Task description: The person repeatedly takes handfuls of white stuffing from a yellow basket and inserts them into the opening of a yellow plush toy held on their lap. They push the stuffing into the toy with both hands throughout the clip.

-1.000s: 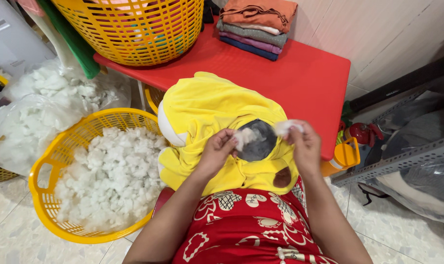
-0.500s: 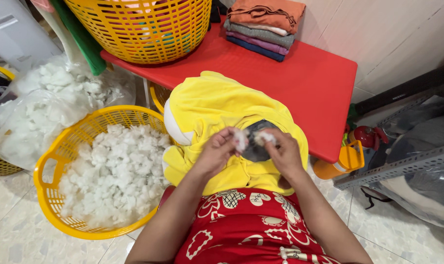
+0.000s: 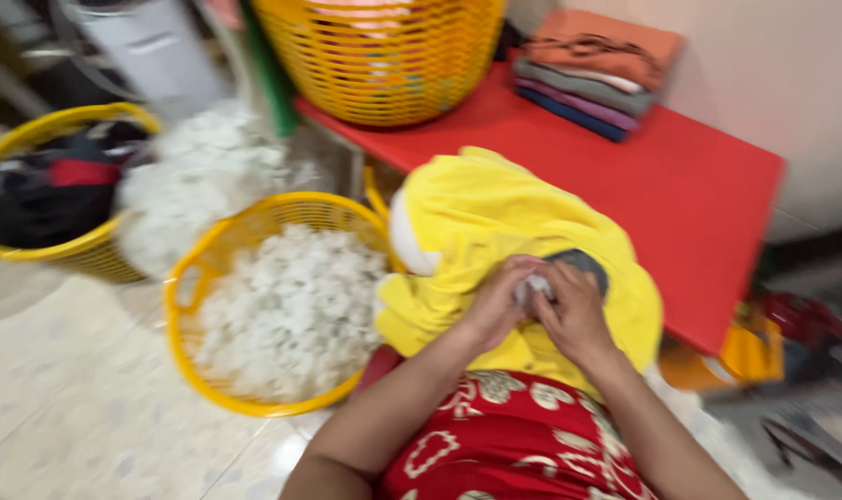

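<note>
- Yellow toy (image 3: 495,222) lies on the person's lap against the red table (image 3: 708,185), its grey opening now nearly covered.
- Left hand (image 3: 497,310) and right hand (image 3: 574,310) have closed together, pinching a white stuffing tuft (image 3: 532,289) into it.
- Basket (image 3: 282,306) of stuffing sits just beside.

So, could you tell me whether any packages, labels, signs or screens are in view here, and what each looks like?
No label, sign or screen can be made out; the picture is blurred.
Clear plastic bag: on the floor between the two low yellow baskets, bulging, full of white stuffing.
Orange-yellow object: under the red table's right end, boxy, too blurred to identify as a package.
</note>
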